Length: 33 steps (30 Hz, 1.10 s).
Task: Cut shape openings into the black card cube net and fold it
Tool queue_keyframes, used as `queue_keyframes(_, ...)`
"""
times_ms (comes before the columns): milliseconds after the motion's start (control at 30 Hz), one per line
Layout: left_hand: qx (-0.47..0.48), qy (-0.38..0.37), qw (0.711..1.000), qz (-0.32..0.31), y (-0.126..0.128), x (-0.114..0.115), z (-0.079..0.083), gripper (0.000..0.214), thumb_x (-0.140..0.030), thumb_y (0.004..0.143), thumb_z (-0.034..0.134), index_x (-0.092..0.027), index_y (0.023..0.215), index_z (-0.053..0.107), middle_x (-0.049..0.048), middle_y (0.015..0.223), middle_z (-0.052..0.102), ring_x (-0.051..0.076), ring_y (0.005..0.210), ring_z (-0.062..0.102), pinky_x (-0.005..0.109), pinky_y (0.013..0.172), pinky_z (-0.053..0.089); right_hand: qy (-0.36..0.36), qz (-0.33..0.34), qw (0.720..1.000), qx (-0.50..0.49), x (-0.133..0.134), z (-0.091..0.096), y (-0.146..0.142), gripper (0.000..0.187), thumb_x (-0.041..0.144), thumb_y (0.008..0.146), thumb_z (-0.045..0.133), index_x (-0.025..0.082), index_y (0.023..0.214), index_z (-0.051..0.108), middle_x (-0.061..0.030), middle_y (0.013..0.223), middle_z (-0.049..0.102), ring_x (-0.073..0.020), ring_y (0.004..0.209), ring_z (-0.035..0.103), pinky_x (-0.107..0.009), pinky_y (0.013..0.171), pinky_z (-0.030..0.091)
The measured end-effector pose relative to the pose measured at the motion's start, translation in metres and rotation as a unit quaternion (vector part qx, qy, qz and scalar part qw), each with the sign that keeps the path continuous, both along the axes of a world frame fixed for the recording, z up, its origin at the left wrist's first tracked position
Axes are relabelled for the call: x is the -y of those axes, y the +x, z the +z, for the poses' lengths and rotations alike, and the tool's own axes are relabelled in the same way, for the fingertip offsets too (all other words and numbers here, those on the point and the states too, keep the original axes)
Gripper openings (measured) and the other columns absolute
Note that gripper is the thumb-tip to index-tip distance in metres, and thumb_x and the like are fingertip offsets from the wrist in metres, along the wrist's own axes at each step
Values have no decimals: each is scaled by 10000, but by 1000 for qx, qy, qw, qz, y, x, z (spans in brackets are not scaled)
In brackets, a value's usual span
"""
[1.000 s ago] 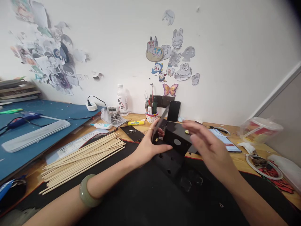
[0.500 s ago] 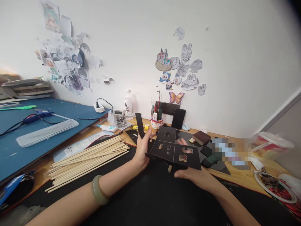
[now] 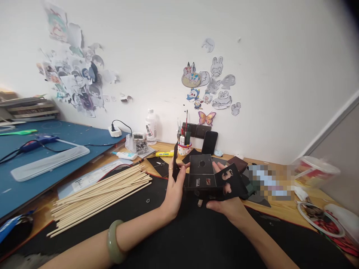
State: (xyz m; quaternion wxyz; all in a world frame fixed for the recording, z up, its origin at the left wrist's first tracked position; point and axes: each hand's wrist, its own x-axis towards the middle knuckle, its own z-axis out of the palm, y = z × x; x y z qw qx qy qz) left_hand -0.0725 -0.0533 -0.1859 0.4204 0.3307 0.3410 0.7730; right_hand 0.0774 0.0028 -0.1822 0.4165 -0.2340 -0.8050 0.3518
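Between my two hands is a black cardboard box (image 3: 201,170), partly folded, with a round hole, small square windows and animal-shaped cut-outs in its panels. My left hand (image 3: 175,188) grips its left side, the thumb against the upright left flap and fingers behind it. My right hand (image 3: 224,204) holds the right panel from below and behind, its fingertips showing past the far edge and its thumb at the near side. The right panel tilts upward. A small brown cylinder (image 3: 200,203) shows just below the box's near edge. A green bangle (image 3: 114,241) circles my left wrist.
Wooden sticks (image 3: 101,198) lie in a bundle at left. Behind stand a pen cup (image 3: 184,149), a phone (image 3: 209,142) and a water bottle (image 3: 151,127). A yellow glue stick (image 3: 165,154) and a glue bottle (image 3: 125,155) lie nearby. A hot glue gun (image 3: 39,142) rests on the blue board.
Both side panels of the box have been folded up, the left flap now standing upright and the right panel tilted inward. My left hand has closed in against the left flap. The view shifted slightly.
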Motion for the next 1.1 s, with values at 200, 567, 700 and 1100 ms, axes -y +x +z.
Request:
queue_keyframes(200, -17, 17, 1000, -2, 1, -1, -4, 454, -407, 837, 483, -241, 1240, 357, 51, 1238, 479, 196, 1174, 418, 335, 991, 312, -37, 3, 998, -55, 4, 6, -2, 750, 513, 610, 671, 250, 1265, 417, -84, 1205, 533, -312, 1218, 359, -492, 1018, 271)
queue_keyframes(567, -99, 100, 989, -39, -3, -1, -15, 562, -485, 799, 498, -263, 1280, 309, 52, 1274, 424, 227, 1208, 355, 378, 1027, 256, -120, 3, 981, -151, 8, -4, -8, 845, 433, 555, 741, 290, 1275, 322, -83, 1289, 461, -305, 1181, 418, -468, 966, 364)
queue_keyframes(700, -170, 138, 974, -65, -5, 4, -11, 752, -593, 701, 546, -262, 1313, 261, 67, 1338, 331, 271, 1261, 259, 399, 1042, 239, -161, 17, 972, -167, 7, -6, -10, 867, 429, 534, 753, 291, 1268, 313, -78, 1282, 461, -294, 1202, 393, -447, 990, 334)
queue_keyframes(1100, -448, 174, 870, -106, -24, -4, -6, 1038, -391, 614, 725, -289, 1368, 19, 95, 1409, 188, 305, 1290, 198, 469, 1057, 191, -200, -23, 968, -150, 3, -1, -3, 785, 532, 650, 629, 241, 1299, 296, -97, 1306, 441, -231, 1205, 393, -399, 1022, 270)
